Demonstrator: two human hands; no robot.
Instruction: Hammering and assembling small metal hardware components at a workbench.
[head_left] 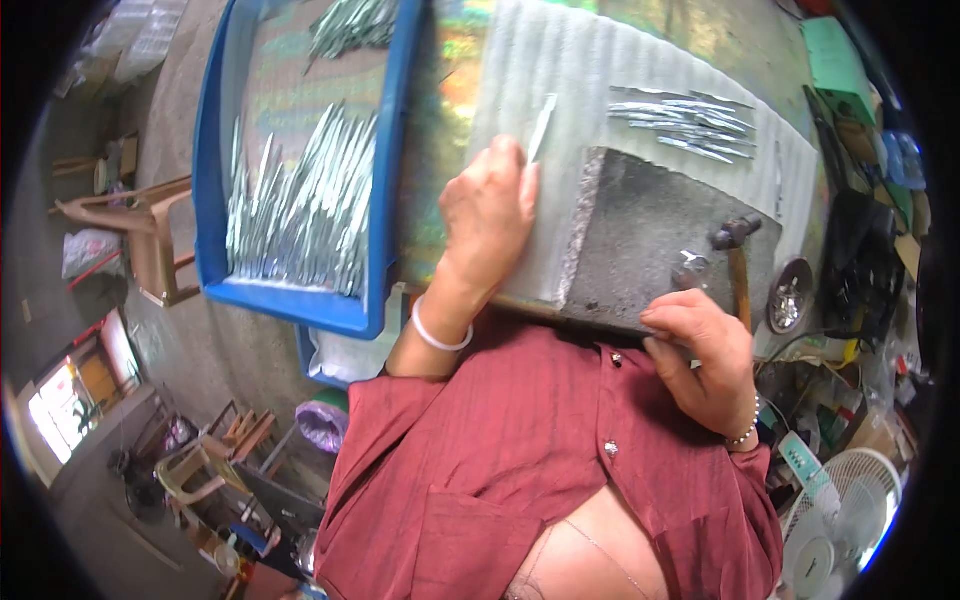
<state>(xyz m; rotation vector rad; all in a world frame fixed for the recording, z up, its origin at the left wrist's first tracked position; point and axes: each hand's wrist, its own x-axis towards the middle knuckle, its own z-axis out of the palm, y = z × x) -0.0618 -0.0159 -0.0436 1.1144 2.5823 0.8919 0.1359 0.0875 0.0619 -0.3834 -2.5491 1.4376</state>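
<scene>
My left hand [490, 215], a white bangle on its wrist, is closed on a slim, pointed, silvery metal strip [542, 128] above the white foam sheet [510, 60]. At the front edge of a dark grey stone block [640, 215], my right hand [705, 350] has thumb and fingers curled close together; anything between them is hidden. A hammer [738, 250] lies on the block's right side, beside a small shiny round piece [690, 268]. Behind the block, a pile of similar metal strips [690, 125] rests on the foam.
To the left stands a blue tray [393, 190] holding many silvery strips [300, 205] and a darker bunch [355, 30]. A bowl of small metal parts [790, 300] sits right of the hammer. Further right are a green box [838, 70], cluttered items and a white fan [840, 520].
</scene>
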